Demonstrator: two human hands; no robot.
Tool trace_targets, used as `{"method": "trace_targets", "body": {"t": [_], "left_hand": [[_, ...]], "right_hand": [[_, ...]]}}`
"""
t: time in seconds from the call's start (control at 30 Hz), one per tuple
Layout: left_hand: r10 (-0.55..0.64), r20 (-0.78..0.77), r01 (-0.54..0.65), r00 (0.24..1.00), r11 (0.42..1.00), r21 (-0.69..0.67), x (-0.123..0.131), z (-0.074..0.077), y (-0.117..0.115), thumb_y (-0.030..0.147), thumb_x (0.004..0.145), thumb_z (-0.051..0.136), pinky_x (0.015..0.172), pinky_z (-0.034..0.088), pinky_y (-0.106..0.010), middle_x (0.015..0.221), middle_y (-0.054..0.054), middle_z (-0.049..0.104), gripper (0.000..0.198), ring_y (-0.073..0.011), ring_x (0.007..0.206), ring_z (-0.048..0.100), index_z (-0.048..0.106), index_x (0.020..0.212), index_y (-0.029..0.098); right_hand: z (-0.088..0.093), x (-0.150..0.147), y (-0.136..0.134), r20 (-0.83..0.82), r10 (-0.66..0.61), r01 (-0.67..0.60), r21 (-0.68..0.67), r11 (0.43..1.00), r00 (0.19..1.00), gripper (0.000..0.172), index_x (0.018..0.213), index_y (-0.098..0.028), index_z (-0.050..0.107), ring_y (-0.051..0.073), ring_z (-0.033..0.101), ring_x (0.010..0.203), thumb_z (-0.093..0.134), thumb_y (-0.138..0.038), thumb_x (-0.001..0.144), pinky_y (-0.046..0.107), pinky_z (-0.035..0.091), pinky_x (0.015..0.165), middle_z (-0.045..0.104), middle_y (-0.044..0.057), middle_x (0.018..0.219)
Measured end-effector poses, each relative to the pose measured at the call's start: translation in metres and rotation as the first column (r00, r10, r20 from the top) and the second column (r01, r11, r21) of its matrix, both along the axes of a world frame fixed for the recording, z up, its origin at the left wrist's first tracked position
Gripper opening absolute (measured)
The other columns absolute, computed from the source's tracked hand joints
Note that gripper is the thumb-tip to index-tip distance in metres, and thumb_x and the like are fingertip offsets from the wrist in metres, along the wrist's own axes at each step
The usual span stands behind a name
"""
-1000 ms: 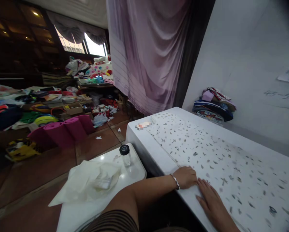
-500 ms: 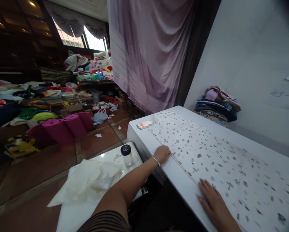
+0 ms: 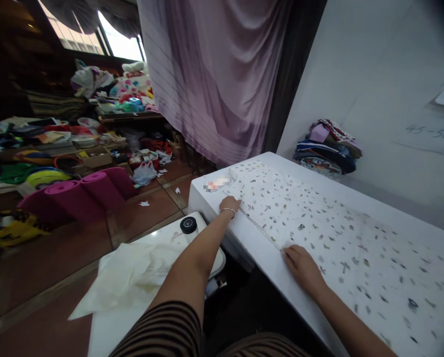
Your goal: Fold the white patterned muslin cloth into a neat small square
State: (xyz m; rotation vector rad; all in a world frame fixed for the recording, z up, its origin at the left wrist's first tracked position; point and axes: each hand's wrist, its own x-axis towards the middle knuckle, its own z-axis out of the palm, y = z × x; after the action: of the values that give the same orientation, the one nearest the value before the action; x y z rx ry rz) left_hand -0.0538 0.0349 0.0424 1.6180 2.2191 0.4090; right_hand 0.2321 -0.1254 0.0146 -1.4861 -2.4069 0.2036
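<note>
A white printed fabric [image 3: 318, 223] with small scattered motifs lies flat along a white-covered table [image 3: 207, 198]. Farther along its near edge, my left hand [image 3: 230, 203], with a bracelet at the wrist, is closed on the hem. My right hand [image 3: 302, 265] is closer to me, its fingers drawn together on the same edge. Between the two hands the hem runs nearly straight. Past my left hand, a small blurred-out item [image 3: 217, 184] rests near the table's far left corner.
Left of my arm, a low white stand [image 3: 110, 332] carries a crumpled cream cloth [image 3: 129, 277] and a black-lidded jar [image 3: 188, 225]. Pink rolled mats [image 3: 69, 196] and heaped belongings fill the floor beyond. Folded clothes [image 3: 326, 148] are stacked against the wall; a purple curtain [image 3: 222, 74] hangs behind.
My right hand has moved forward along the hem toward my left, its spread fingers now closed on the edge. My left hand has shifted slightly farther along. The view has turned a little.
</note>
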Motion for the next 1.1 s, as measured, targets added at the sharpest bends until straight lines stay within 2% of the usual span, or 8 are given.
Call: {"method": "trace_targets", "body": {"t": [0.13, 0.37, 0.63, 0.87, 1.1], "left_hand": [[0.052, -0.013, -0.053, 0.999, 0.997, -0.05, 0.007, -0.001, 0.008, 0.049, 0.079, 0.056, 0.081, 0.045, -0.031, 0.107, -0.014, 0.067, 0.039, -0.0251, 0.103, 0.06, 0.067, 0.097, 0.016], [0.065, -0.051, -0.067, 0.997, 0.996, -0.051, 0.01, -0.009, 0.015, 0.029, 0.081, 0.053, 0.082, 0.045, -0.033, 0.106, -0.013, 0.067, 0.025, -0.0249, 0.104, 0.06, 0.068, 0.096, 0.016], [0.055, -0.043, -0.057, 0.998, 0.998, -0.033, 0.005, -0.006, 0.011, 0.022, 0.08, 0.049, 0.081, 0.045, -0.031, 0.109, -0.012, 0.066, 0.026, -0.0229, 0.104, 0.06, 0.067, 0.099, 0.016], [0.06, -0.052, -0.061, 0.997, 0.998, -0.014, 0.003, -0.006, 0.007, 0.024, 0.081, 0.05, 0.079, 0.046, -0.03, 0.107, -0.012, 0.067, 0.025, -0.023, 0.101, 0.061, 0.068, 0.095, 0.017], [0.034, -0.072, -0.028, 0.997, 0.996, 0.086, 0.002, -0.003, -0.001, 0.032, 0.083, 0.051, 0.079, 0.045, -0.032, 0.102, -0.012, 0.066, 0.022, -0.0231, 0.097, 0.061, 0.066, 0.089, 0.017]], "right_hand": [[0.006, -0.012, 0.009, 0.074, -0.024, 0.027, -0.043, 0.999, 0.997, 0.032, 0.1, -0.017, 0.066, 0.02, 0.053, 0.088, 0.037, -0.027, 0.092, 0.031, 0.044, 0.082, 0.06, 0.008, 0.091], [0.005, -0.021, 0.018, 0.109, -0.079, 0.086, -0.054, 0.995, 0.991, 0.03, 0.107, -0.019, 0.063, 0.019, 0.051, 0.095, 0.037, -0.026, 0.093, 0.027, 0.041, 0.081, 0.059, 0.007, 0.099], [0.008, -0.024, 0.02, 0.173, -0.06, 0.074, -0.077, 0.994, 0.983, 0.031, 0.1, -0.018, 0.064, 0.018, 0.054, 0.094, 0.034, -0.021, 0.094, 0.026, 0.041, 0.079, 0.06, 0.008, 0.097], [0.006, -0.025, 0.021, 0.124, -0.056, 0.069, -0.104, 0.992, 0.991, 0.029, 0.093, -0.02, 0.063, 0.017, 0.056, 0.09, 0.034, -0.023, 0.094, 0.027, 0.043, 0.077, 0.06, 0.006, 0.096], [0.003, -0.035, 0.025, 0.082, -0.103, 0.109, -0.068, 0.992, 0.991, 0.028, 0.094, -0.023, 0.062, 0.017, 0.058, 0.088, 0.034, -0.029, 0.094, 0.027, 0.046, 0.074, 0.06, 0.005, 0.095]]}}
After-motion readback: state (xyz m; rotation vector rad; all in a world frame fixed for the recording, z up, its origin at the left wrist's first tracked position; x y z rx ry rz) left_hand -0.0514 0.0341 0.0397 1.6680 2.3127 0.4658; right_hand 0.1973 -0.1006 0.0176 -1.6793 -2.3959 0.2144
